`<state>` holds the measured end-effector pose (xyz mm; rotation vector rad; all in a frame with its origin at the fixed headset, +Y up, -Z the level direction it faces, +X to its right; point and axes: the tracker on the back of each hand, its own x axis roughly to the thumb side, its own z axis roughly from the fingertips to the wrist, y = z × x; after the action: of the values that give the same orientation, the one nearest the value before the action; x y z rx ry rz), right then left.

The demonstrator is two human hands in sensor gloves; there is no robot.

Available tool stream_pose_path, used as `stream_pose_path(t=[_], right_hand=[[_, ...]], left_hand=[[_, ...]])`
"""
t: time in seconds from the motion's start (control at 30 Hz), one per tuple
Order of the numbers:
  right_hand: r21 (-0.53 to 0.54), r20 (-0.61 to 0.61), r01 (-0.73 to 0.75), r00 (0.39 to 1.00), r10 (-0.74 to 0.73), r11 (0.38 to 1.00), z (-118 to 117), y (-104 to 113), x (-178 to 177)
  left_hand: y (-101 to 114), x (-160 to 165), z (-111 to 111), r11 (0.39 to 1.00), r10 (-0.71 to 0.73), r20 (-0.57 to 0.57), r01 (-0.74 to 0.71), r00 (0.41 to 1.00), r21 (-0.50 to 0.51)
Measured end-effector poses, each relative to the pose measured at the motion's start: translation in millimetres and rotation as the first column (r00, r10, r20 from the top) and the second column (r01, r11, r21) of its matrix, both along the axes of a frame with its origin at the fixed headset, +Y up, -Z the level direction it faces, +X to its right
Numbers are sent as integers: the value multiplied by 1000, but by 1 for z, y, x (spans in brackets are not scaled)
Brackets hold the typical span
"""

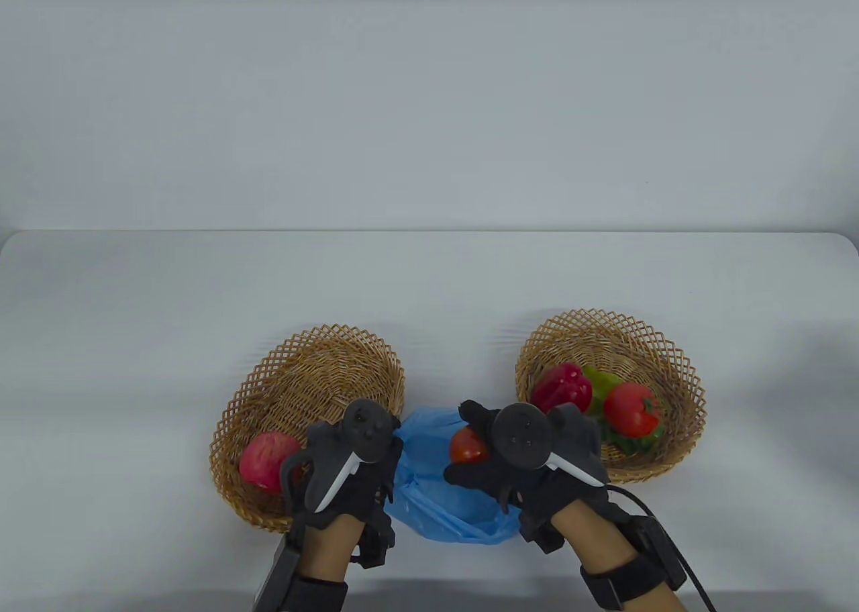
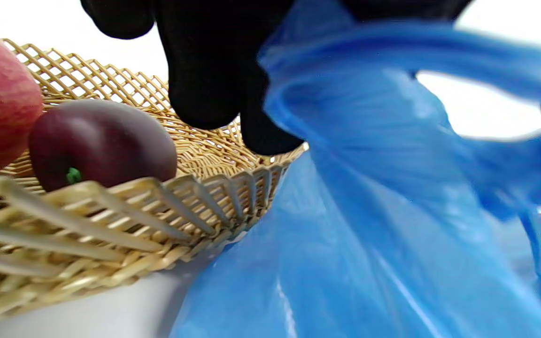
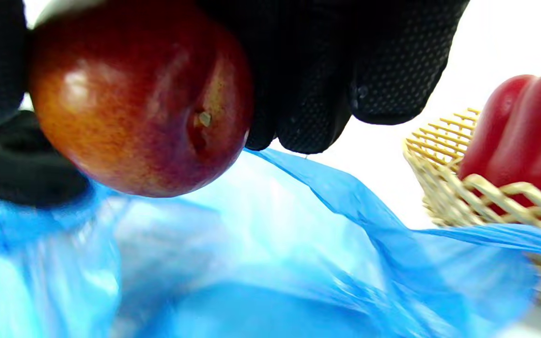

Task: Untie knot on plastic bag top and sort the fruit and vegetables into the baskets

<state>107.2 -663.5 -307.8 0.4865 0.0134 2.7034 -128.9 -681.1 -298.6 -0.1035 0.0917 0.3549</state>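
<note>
A blue plastic bag (image 1: 436, 488) lies open between two wicker baskets. My right hand (image 1: 483, 447) grips a red-orange round fruit (image 1: 468, 446) just above the bag's mouth; in the right wrist view the fruit (image 3: 139, 101) sits between gloved fingers (image 3: 383, 61) over the bag (image 3: 261, 263). My left hand (image 1: 386, 447) pinches the bag's left edge (image 2: 345, 84) beside the left basket (image 1: 322, 357). That basket holds a red apple (image 1: 268, 461) and a dark purple fruit (image 2: 101, 143). The right basket (image 1: 604, 333) holds a red pepper (image 1: 562, 385), a tomato (image 1: 631, 409) and green vegetables (image 1: 602, 380).
The baskets stand close on either side of the bag, near the table's front edge (image 1: 429, 582). White table surface (image 1: 429, 283) stretches behind them to the back wall. A cable (image 1: 678, 551) trails from my right wrist.
</note>
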Motion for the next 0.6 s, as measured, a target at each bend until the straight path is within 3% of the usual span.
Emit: stream_pose_path(t=[0.2,0.33,0.4,0.5,0.6], right_hand=[[-50,56,289,956,-287,956,0,7,13],[-151,83,441,898,-433,885,-3,4,17],[-198,94,495,869,-486,846,-3,3,18],[-253,85,536,842,-533,805,-2,2,15],[-317,73,570,812,-580,758,3,2,9]], left_hand=[[22,2,13,984,126,91,-136,988,116],[39,8,26,952,182,183,-219,966,211],[44,14,32,936,205,283,-272,937,224],[46,28,39,930,180,400,-289,898,229],[46,39,46,938,78,427,-211,901,275]])
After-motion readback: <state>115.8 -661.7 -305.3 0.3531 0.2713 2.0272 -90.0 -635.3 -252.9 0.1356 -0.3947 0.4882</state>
